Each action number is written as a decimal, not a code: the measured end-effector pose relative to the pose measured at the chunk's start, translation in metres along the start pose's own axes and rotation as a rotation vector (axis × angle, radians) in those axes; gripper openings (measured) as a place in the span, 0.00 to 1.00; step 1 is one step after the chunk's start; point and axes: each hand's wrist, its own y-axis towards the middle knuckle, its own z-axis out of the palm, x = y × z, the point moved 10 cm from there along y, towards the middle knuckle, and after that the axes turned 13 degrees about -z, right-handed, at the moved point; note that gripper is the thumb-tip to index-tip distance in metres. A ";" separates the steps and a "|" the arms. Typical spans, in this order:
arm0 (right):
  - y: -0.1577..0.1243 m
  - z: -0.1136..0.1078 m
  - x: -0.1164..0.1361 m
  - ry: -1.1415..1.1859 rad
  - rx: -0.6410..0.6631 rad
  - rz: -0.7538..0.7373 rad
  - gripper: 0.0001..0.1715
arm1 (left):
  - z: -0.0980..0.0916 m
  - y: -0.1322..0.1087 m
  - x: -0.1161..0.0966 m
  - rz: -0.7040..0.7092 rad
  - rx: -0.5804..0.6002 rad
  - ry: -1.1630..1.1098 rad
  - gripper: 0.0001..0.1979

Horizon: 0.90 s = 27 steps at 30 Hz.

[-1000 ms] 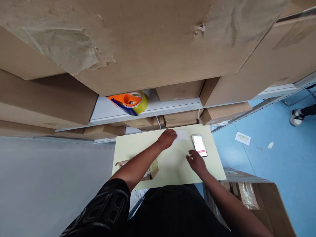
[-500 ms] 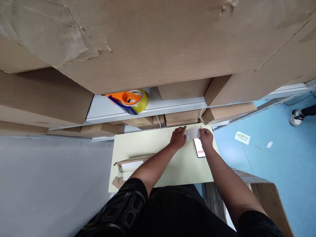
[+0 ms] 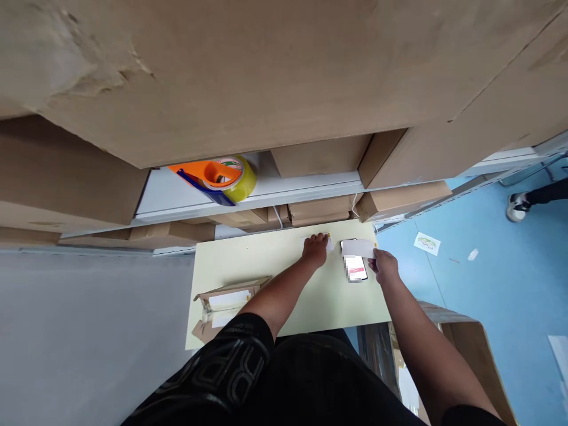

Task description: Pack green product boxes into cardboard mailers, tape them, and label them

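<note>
My right hand (image 3: 385, 266) pinches the right end of a white paper slip (image 3: 357, 248) with a small yellow mark at its corner. The slip lies over the upper part of a phone (image 3: 356, 270) whose lit screen shows a pink bar. To the left, my left hand (image 3: 316, 251) has its fingers curled over another white slip (image 3: 331, 244), mostly covered by the hand, with a yellow mark at its edge. Both hands are over the pale yellow table (image 3: 310, 302). An unfolded cardboard box with white panels (image 3: 228, 300) lies near my left forearm.
Shelves with cardboard boxes (image 3: 266, 77) rise in front and overhead. An orange and blue tape dispenser with yellow tape (image 3: 217, 178) sits on the shelf. An open carton (image 3: 470, 355) stands at my right. Papers (image 3: 427, 243) and a person's shoe (image 3: 517, 207) are on the blue floor.
My hands have moved apart: the right one carried a slip rightward and back over the phone, while the left one shifted slightly left. The view has shifted a little.
</note>
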 end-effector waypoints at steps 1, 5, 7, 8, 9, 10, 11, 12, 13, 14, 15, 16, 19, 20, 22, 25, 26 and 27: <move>-0.008 -0.006 0.001 0.016 0.000 0.020 0.15 | -0.002 0.000 0.001 -0.026 0.037 -0.074 0.29; -0.048 -0.004 0.012 0.173 0.107 0.090 0.19 | -0.016 -0.012 0.005 -0.126 0.191 -0.387 0.14; -0.069 0.009 0.024 0.284 0.210 0.100 0.20 | -0.029 -0.030 0.007 -0.119 0.220 -0.469 0.20; -0.078 0.016 0.031 0.329 0.260 0.098 0.21 | -0.036 -0.043 0.009 -0.115 0.241 -0.571 0.25; -0.088 0.024 0.038 0.365 0.307 0.098 0.21 | -0.044 -0.059 0.013 -0.112 0.269 -0.709 0.28; -0.097 0.031 0.044 0.388 0.345 0.100 0.22 | -0.052 -0.077 0.016 -0.113 0.309 -0.911 0.30; -0.106 0.039 0.049 0.398 0.374 0.104 0.22 | -0.060 -0.096 0.021 -0.119 0.348 -1.120 0.31; -0.114 0.046 0.055 0.397 0.395 0.107 0.22 | -0.068 -0.115 0.026 -0.127 0.373 -1.290 0.30; -0.122 0.054 0.060 0.388 0.414 0.108 0.22 | -0.076 -0.133 0.033 -0.142 0.373 -1.415 0.29; -0.131 0.062 0.065 0.376 0.432 0.106 0.22 | -0.084 -0.151 0.041 -0.161 0.352 -1.485 0.28; -0.141 0.072 0.070 0.370 0.456 0.101 0.22 | -0.092 -0.168 0.050 -0.180 0.312 -1.525 0.27; -0.152 0.083 0.076 0.373 0.485 0.095 0.22 | -0.099 -0.183 0.060 -0.199 0.262 -1.548 0.26; -0.195 0.121 0.094 0.449 0.598 0.067 0.24 | -0.118 -0.222 0.092 -0.242 0.086 -1.601 0.23; -0.213 0.134 0.099 0.483 0.638 0.058 0.26 | -0.123 -0.234 0.104 -0.254 0.022 -1.625 0.23; -0.253 0.161 0.106 0.504 0.728 0.043 0.31 | -0.133 -0.257 0.128 -0.274 -0.099 -1.666 0.21; -0.315 0.200 0.107 0.431 0.842 0.012 0.28 | -0.146 -0.291 0.158 -0.254 -0.187 -1.662 0.20; -0.334 0.211 0.107 0.403 0.857 0.001 0.26 | -0.150 -0.303 0.165 -0.225 -0.184 -1.651 0.19; -0.350 0.220 0.107 0.384 0.854 -0.008 0.25 | -0.155 -0.314 0.171 -0.188 -0.170 -1.647 0.19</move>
